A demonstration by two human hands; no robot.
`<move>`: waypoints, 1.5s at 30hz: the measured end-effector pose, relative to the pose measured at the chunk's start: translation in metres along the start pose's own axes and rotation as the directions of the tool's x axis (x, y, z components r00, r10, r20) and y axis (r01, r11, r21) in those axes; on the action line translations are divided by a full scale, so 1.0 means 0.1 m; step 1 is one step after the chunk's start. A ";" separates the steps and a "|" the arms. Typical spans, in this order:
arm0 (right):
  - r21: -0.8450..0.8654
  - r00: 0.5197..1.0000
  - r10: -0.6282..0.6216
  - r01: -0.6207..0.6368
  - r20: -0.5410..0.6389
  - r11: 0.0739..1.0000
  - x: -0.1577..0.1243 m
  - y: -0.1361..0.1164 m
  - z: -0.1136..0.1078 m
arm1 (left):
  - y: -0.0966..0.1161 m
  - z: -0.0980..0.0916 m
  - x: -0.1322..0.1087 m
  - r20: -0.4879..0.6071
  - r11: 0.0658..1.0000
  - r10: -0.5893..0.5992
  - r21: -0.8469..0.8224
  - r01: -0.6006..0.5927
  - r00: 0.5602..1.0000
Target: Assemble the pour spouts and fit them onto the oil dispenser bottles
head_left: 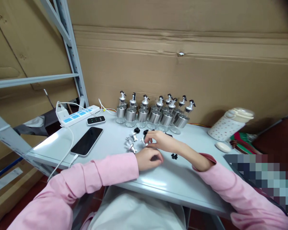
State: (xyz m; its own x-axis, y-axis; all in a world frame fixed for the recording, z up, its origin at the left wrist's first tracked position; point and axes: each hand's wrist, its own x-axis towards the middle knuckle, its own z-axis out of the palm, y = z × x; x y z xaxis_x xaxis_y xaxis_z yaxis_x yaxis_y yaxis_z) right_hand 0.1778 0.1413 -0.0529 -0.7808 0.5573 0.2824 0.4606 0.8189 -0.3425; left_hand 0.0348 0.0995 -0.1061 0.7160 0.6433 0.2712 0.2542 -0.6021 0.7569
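My right hand (163,141) reaches over the middle of the table, its thumb and fingers closed on a white pour spout (143,142). Just in front of it, my left hand (148,159) rests low over the tabletop with curled fingers. Whatever the left fingers hold, if anything, is hidden. More white pour spouts (131,144) lie loose to the left of both hands. Black stopper pieces (137,130) are scattered behind them, partly covered by my right hand. A cluster of small black caps (174,156) sits to the right, below my right forearm.
Several glass bottles with steel bands (154,118) and spouts stand along the back. On the left are a phone (87,141), a small black device (96,120), a power strip (81,115) and white cables. A dotted flask (227,127) and a white oval object (223,147) are at right.
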 end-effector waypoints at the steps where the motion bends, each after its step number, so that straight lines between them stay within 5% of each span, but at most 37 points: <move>1: -0.009 0.999 0.042 -0.042 -0.029 0.999 -0.06 0.00 -0.04 | 0.02 0.00 -0.01 -0.070 1.000 -0.021 -0.016 0.020 0.997; 6: -0.036 0.968 0.218 -0.224 -0.127 0.974 -0.33 -0.05 -0.18 | 0.04 -0.05 -0.03 -0.397 0.987 -0.092 0.087 0.137 0.913; 12: 0.130 0.973 0.217 -0.205 -0.083 0.970 -0.43 -0.22 -0.24 | -0.02 -0.08 -0.01 -0.210 0.998 -0.015 0.050 0.026 0.978; 16: 0.382 0.937 0.323 -0.349 0.134 0.856 -0.54 -0.04 -0.41 | 0.01 -0.06 -0.03 -0.230 0.996 0.017 0.087 0.003 0.973; 20: 0.273 0.849 0.417 -0.506 0.323 0.818 -0.68 0.27 -0.48 | -0.02 -0.06 -0.03 -0.227 0.996 0.001 0.082 0.018 0.974; 26: 0.207 0.817 0.413 -0.521 0.402 0.828 -0.71 0.41 -0.31 | -0.04 -0.06 -0.01 -0.231 0.994 0.025 0.106 -0.001 0.973; 40: 0.159 0.818 0.527 -0.566 0.232 0.809 -0.68 0.46 -0.23 | -0.06 -0.05 -0.01 -0.224 0.998 -0.018 0.057 0.032 0.974; 45: 0.386 0.855 0.510 -0.502 0.089 0.774 -0.65 0.40 -0.21 | -0.04 -0.06 -0.01 -0.217 0.996 -0.036 0.070 0.052 0.976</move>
State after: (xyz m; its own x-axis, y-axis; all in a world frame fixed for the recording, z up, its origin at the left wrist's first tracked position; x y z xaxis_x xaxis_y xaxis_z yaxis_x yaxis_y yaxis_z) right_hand 0.2561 0.1406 -0.0665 -0.4704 0.8824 -0.0126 0.5851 0.3012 -0.7530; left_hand 0.0294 0.1038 -0.1060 0.5485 0.7515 0.3666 0.3356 -0.5994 0.7267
